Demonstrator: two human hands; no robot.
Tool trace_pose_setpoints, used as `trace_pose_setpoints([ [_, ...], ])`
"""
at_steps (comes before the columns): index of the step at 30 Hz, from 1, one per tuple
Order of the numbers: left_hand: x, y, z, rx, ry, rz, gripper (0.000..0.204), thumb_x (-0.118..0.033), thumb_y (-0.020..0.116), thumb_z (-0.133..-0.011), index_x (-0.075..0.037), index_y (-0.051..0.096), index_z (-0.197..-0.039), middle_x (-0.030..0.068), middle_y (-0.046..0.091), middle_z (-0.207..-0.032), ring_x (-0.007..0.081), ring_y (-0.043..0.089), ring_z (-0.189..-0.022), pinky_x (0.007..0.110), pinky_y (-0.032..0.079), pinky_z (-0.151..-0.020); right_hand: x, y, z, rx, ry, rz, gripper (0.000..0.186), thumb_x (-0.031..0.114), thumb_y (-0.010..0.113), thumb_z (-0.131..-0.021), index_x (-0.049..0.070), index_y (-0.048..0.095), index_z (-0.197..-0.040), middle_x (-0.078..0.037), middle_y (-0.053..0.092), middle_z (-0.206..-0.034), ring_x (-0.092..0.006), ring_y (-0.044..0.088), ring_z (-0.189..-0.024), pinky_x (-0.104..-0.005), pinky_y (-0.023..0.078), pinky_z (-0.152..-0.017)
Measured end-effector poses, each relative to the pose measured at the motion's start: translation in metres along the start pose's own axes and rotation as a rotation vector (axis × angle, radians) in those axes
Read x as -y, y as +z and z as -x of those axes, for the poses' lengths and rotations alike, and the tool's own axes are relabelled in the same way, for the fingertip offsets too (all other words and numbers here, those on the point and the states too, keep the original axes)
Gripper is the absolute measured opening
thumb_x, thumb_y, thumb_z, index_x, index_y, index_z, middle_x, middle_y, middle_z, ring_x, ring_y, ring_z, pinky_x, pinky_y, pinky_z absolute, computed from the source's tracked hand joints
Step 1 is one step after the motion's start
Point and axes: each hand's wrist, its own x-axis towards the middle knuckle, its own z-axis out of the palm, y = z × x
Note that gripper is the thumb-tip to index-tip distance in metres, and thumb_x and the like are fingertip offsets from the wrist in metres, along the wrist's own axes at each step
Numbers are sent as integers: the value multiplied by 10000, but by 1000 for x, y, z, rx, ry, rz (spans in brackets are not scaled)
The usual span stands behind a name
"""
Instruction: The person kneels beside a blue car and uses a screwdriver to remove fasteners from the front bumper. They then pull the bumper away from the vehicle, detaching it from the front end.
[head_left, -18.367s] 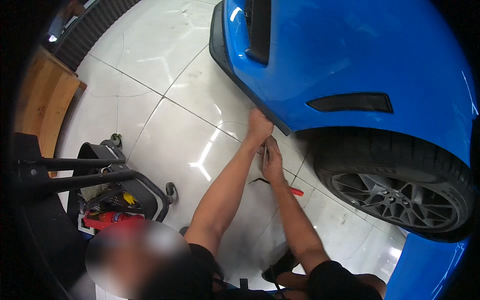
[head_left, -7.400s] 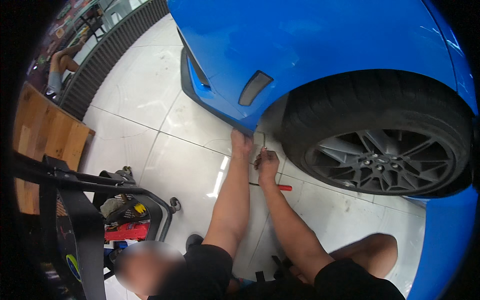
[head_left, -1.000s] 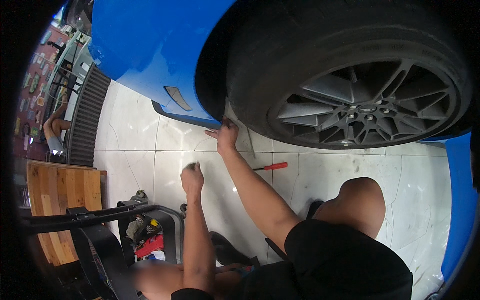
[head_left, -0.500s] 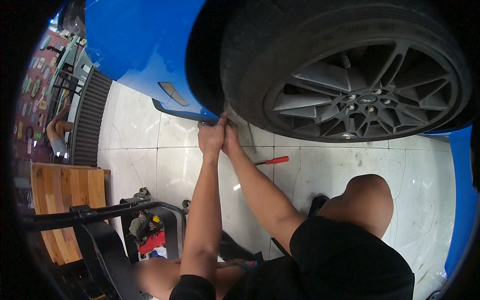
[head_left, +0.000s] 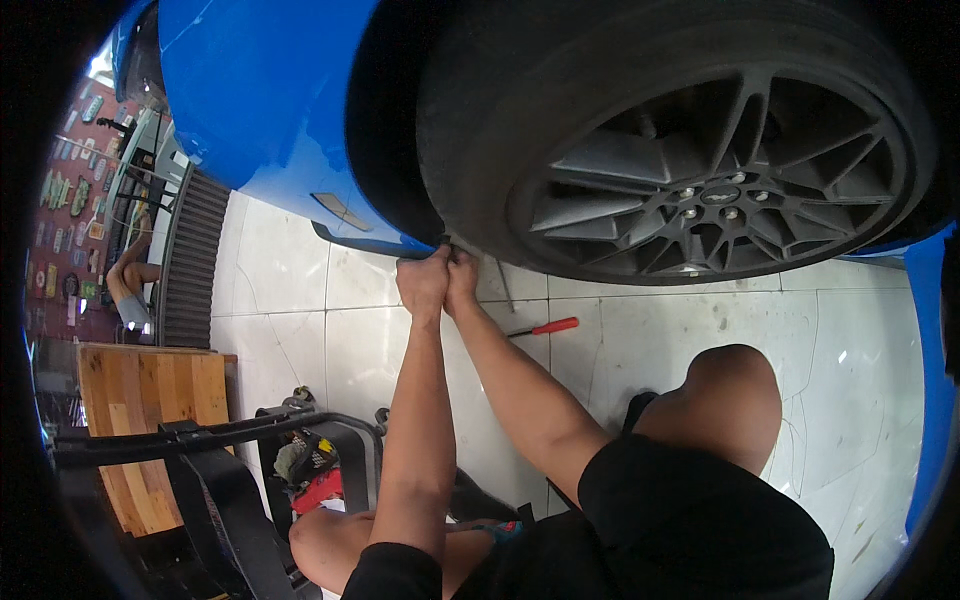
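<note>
My left hand (head_left: 423,282) and my right hand (head_left: 460,277) meet side by side at the lower edge of the blue bumper (head_left: 260,100), just in front of the tyre (head_left: 470,150). Both have fingers closed round that edge or something small there; what they grip is hidden. A thin metal rod (head_left: 506,287) lies on the floor just right of my hands, partly under the wheel (head_left: 720,195). A red-handled tool (head_left: 553,326) with a dark shaft rests on the tiles below it.
At lower left stands a black wheeled cart (head_left: 230,432) holding gloves and red items, beside a wooden crate (head_left: 150,390). A grey ribbed strip (head_left: 190,260) borders the far left. Another person's legs (head_left: 135,285) show beyond it, near a wall of small plaques.
My left hand has risen from the open floor to join my right hand at the bumper edge. The view has shifted slightly, with the wheel now further left.
</note>
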Motion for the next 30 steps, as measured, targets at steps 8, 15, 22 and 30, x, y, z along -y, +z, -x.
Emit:
trace_pose_setpoints([
  [8, -65, -105, 70, -162, 190, -187, 734, -616, 776, -713, 58, 661, -980, 233, 708, -928, 377, 690, -941, 443, 527, -829, 46, 1, -3, -254, -58, 77, 341, 108, 561, -900, -58, 612, -1193, -256, 613, -1229, -402, 581, -1122, -446, 413, -984],
  [15, -220, -247, 155, -532, 1038, -107, 459, -399, 803, -770, -54, 539, -623, 70, 541, -548, 258, 536, -460, 358, 419, -463, 185, 47, 129, -126, -555, 247, 257, 121, 530, -973, -46, 632, -1140, -211, 663, -1144, -334, 636, -1053, -407, 466, -919],
  [22, -270, -270, 135, -712, 1635, -254, 320, -271, 807, -664, -109, 531, -648, 36, 557, -639, 217, 586, -547, 336, 445, -495, 335, 89, 148, 80, -954, 9, 287, 123, 557, -959, -42, 563, -1193, -209, 637, -1063, -361, 642, -975, -418, 491, -858],
  [30, -274, -279, 135, -699, 1786, -383, 337, -240, 806, -644, -120, 491, -642, 27, 493, -605, 203, 533, -512, 344, 412, -480, 337, 102, 183, 49, -1058, 310, 466, 97, 630, -889, -78, 445, -1280, -276, 498, -1151, -435, 477, -1076, -493, 395, -909],
])
